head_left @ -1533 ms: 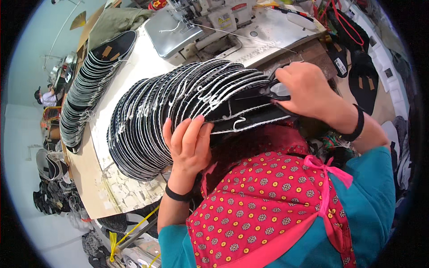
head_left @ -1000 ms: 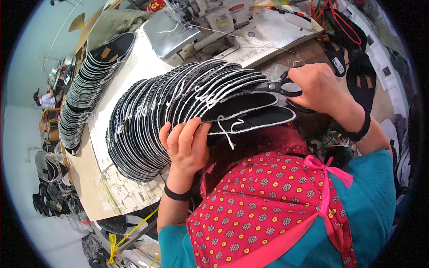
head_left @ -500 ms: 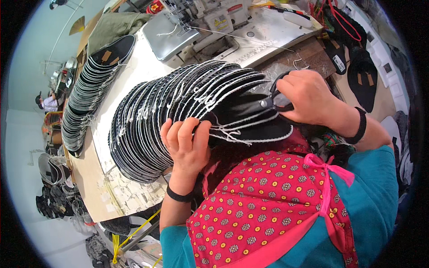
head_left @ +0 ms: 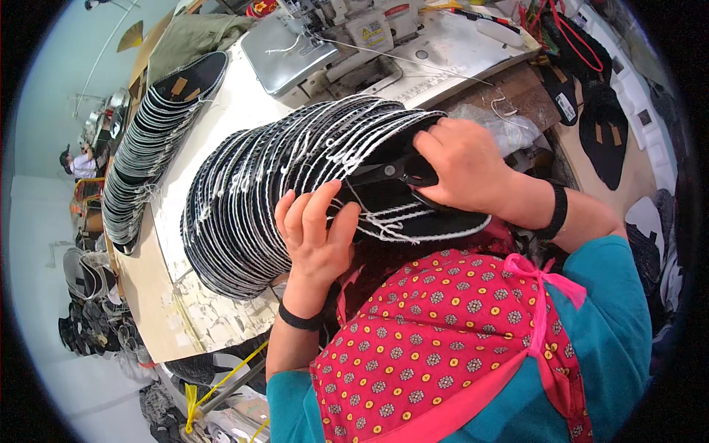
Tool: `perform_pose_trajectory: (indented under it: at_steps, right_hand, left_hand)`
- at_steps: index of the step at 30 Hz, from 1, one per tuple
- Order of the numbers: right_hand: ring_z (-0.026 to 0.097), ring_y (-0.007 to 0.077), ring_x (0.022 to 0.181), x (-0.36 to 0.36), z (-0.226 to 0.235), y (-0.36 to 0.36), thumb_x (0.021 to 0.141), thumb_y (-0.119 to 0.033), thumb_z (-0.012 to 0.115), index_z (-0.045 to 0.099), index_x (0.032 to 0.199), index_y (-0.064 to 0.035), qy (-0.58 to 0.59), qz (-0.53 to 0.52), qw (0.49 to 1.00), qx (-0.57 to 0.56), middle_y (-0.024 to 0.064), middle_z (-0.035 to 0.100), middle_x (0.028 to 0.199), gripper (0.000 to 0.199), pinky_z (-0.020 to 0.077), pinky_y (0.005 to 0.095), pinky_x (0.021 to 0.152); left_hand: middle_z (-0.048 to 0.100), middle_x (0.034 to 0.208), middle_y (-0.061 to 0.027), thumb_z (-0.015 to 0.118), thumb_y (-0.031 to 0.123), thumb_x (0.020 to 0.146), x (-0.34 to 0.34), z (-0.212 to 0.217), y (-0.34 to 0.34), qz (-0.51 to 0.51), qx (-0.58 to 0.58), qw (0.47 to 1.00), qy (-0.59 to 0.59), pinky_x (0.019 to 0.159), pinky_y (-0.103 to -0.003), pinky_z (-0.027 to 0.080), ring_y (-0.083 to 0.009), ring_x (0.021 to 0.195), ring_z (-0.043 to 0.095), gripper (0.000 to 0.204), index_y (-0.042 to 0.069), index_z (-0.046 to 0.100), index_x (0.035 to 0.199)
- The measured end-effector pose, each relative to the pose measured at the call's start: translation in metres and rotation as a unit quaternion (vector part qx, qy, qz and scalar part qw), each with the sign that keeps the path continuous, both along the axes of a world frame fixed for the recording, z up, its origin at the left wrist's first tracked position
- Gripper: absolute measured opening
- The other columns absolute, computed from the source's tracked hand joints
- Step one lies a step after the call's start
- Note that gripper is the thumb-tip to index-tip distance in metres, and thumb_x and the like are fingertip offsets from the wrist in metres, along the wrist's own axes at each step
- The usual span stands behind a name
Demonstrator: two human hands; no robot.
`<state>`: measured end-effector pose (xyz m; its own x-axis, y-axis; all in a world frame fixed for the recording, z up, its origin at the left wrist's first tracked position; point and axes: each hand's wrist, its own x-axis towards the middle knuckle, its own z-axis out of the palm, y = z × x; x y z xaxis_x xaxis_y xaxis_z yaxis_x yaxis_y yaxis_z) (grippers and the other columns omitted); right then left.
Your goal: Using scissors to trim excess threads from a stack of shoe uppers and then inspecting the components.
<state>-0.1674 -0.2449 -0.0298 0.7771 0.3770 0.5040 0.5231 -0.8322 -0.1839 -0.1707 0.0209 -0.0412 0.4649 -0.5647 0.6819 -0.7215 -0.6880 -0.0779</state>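
Right hand (head_left: 469, 166) is wrapped round the black scissors (head_left: 390, 171), at 1–2 o'clock from the left hand (head_left: 314, 247); blade gap unreadable, dark on dark. Left hand is curled at the near end of the stack of black pieces (head_left: 240, 196), which runs off to its 10 o'clock on the table (head_left: 151, 310); can't tell if it's pinching, but for what looks like thread trimming, pull the loose white threads (head_left: 385, 224) taut, snip close, spare the edging. Room: sewing machine (head_left: 377, 29) at 12, second stack (head_left: 151, 148) at 10.
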Motion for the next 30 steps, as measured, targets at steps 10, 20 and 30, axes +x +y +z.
perform_pose_trajectory:
  at_steps: [10, 20, 30]
  right_hand:
    - [0.063, 0.0329, 0.064, -0.007, 0.023, -0.057, 0.067, -0.035, 0.081, 0.056, 0.078, -0.0094, 0.042, 0.129, 0.989, -0.062, 0.0093, 0.058, 0.066, 0.037, 0.0497, 0.0449, 0.058]
    - [0.062, 0.0287, 0.08, 0.005, 0.035, -0.058, 0.064, -0.029, 0.082, 0.058, 0.086, -0.0058, -0.01, 0.018, 0.994, -0.108, 0.0087, 0.061, 0.081, 0.04, 0.0498, 0.0412, 0.07]
    - [0.061, 0.031, 0.076, -0.002, 0.013, -0.056, 0.069, -0.031, 0.081, 0.057, 0.084, -0.007, 0.038, 0.024, 0.996, -0.078, 0.0105, 0.06, 0.078, 0.037, 0.0498, 0.0431, 0.069]
  left_hand:
    - [0.067, 0.106, 0.003, 0.068, 0.013, 0.078, -0.001, -0.003, 0.008, -0.029, -0.01, 0.999, -0.037, 0.107, -0.048, 0.041, -0.0183, 0.102, 0.053, 0.008, 0.016, 0.071, 0.085]
    - [0.064, 0.104, 0.0008, 0.064, 0.013, 0.079, 0.003, -0.001, 0.003, -0.013, -0.029, 0.999, -0.019, 0.104, -0.047, 0.042, -0.0197, 0.1, 0.053, 0.019, 0.015, 0.075, 0.094]
    - [0.067, 0.125, -0.0021, 0.061, 0.017, 0.083, 0.006, 0.003, 0.003, -0.009, -0.02, 1.0, 0.001, 0.107, -0.044, 0.038, -0.0222, 0.106, 0.054, 0.012, 0.018, 0.071, 0.09]
